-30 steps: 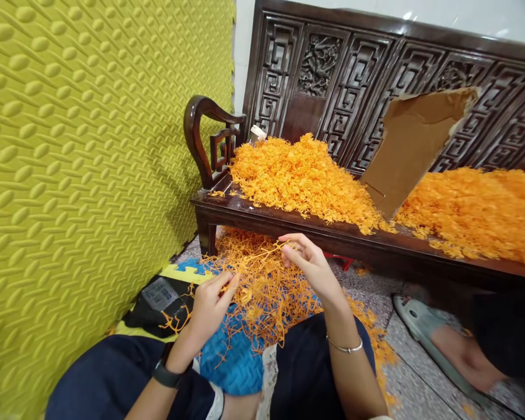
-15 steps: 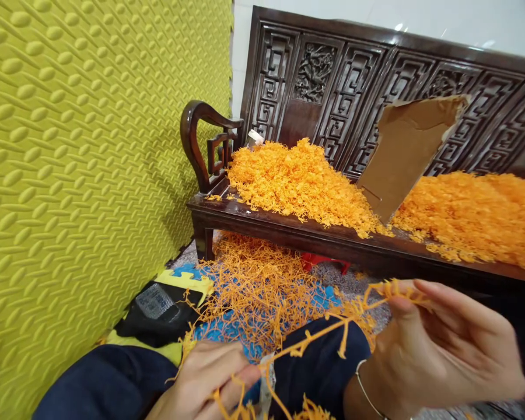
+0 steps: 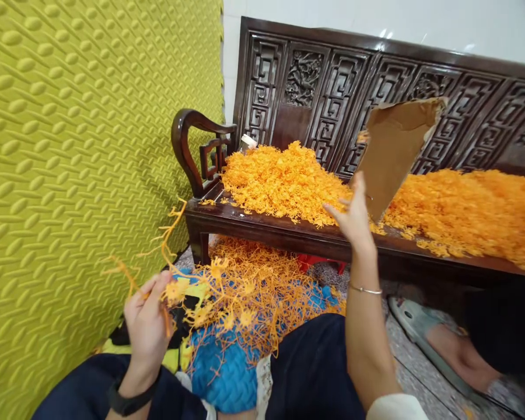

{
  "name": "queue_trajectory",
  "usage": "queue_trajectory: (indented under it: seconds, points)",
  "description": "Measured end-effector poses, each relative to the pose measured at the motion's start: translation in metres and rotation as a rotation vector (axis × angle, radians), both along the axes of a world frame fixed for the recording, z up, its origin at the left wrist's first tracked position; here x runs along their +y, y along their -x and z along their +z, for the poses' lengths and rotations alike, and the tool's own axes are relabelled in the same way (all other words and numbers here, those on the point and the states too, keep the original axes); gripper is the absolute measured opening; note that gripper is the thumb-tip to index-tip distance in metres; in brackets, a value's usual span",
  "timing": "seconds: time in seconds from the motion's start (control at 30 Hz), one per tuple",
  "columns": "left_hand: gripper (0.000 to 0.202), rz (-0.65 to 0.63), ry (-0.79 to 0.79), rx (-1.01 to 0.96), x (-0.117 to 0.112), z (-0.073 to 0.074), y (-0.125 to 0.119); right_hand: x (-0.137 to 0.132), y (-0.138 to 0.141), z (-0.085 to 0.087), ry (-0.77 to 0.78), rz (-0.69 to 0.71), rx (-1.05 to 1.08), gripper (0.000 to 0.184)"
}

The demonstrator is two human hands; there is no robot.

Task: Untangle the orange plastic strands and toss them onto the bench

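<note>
My left hand (image 3: 146,321), low on the left, is closed around a branched orange plastic sprue (image 3: 170,239). Small orange spider-like pieces (image 3: 219,268) hang from it or lie just behind it; I cannot tell which for each. My right hand (image 3: 354,216) reaches forward to the bench, fingers spread, with nothing visible in it. It is in front of the left pile of small orange plastic pieces (image 3: 280,181) and the lower edge of a cardboard sheet (image 3: 394,146). A small orange bit (image 3: 362,137) shows beside the cardboard's left edge, above that hand.
The dark carved wooden bench (image 3: 262,224) carries a second orange pile (image 3: 468,216) right of the cardboard. Tangled orange sprues (image 3: 271,291) cover blue matting (image 3: 227,373) below. A yellow textured mat (image 3: 91,146) stands at left. Another person's sandalled foot (image 3: 446,338) is at right.
My right hand has left the sprue, moved forward and up to the bench, and opened. My left hand has moved left and up, still gripping orange sprue. The other person's foot has come into view.
</note>
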State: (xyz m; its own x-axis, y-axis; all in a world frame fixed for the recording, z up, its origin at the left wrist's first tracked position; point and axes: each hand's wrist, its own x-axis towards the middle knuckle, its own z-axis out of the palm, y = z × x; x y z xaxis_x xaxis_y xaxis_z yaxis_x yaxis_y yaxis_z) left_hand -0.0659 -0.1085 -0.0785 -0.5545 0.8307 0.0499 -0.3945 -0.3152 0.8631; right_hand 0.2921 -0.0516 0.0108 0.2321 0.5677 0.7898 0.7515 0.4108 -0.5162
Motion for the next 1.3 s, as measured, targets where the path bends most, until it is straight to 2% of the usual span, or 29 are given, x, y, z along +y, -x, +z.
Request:
queue_trajectory:
  seconds: [0.07, 0.17, 0.23, 0.33, 0.4, 0.47, 0.53, 0.67, 0.83, 0.97, 1.03, 1.13, 1.17, 1.23, 1.3]
  points:
    - [0.026, -0.031, 0.032, -0.027, 0.007, -0.004, -0.001, 0.007, 0.011, -0.028, 0.149, 0.058, 0.109, 0.063]
    - [0.026, -0.062, 0.056, 0.008, 0.009, -0.007, 0.0, 0.007, 0.043, -0.068, 0.391, 0.32, 0.335, 0.042]
    - [0.028, -0.063, 0.05, 0.027, 0.008, -0.007, 0.001, 0.002, 0.068, -0.081, 0.509, 0.509, 0.434, 0.037]
    - [0.03, -0.063, 0.047, 0.045, 0.007, -0.008, 0.001, -0.011, 0.104, -0.08, 0.589, 0.75, 0.453, 0.039]
    - [0.029, -0.071, 0.039, 0.084, 0.007, -0.011, -0.001, -0.021, 0.124, -0.072, 0.599, 0.9, 0.368, 0.042]
    - [0.027, -0.112, 0.004, 0.183, 0.006, -0.015, -0.003, -0.033, 0.141, -0.065, 0.586, 0.971, 0.242, 0.046]
    - [0.03, -0.17, -0.042, 0.329, 0.005, -0.019, -0.005, -0.044, 0.152, -0.06, 0.585, 0.932, 0.156, 0.046]
    - [0.036, -0.292, -0.051, 0.553, 0.0, -0.016, -0.009, -0.053, 0.154, -0.058, 0.499, 0.708, 0.219, 0.014]
    - [0.039, -0.561, -0.122, 0.715, -0.012, -0.014, -0.026, -0.056, 0.145, -0.056, 0.325, 0.538, 0.498, 0.01]
    - [0.038, -0.639, -0.174, 0.767, -0.023, -0.02, -0.04, -0.055, 0.142, -0.053, 0.254, 0.403, 0.637, 0.013]
    - [0.04, -0.621, -0.171, 0.753, -0.026, -0.021, -0.037, -0.052, 0.124, -0.048, 0.099, 0.289, 0.657, 0.011]
    - [0.043, -0.511, -0.133, 0.667, -0.028, -0.022, -0.021, -0.055, 0.065, -0.036, -0.374, 0.022, 0.763, 0.004]
    - [0.043, -0.467, -0.124, 0.627, -0.028, -0.022, -0.015, -0.059, 0.043, -0.032, -0.474, -0.028, 0.789, 0.004]
    - [0.042, -0.393, -0.117, 0.564, -0.028, -0.02, -0.007, -0.074, 0.01, -0.026, -0.531, -0.021, 0.751, 0.006]
    - [0.041, -0.342, -0.112, 0.548, -0.027, -0.018, -0.007, -0.092, 0.0, -0.022, -0.428, 0.093, 0.632, 0.01]
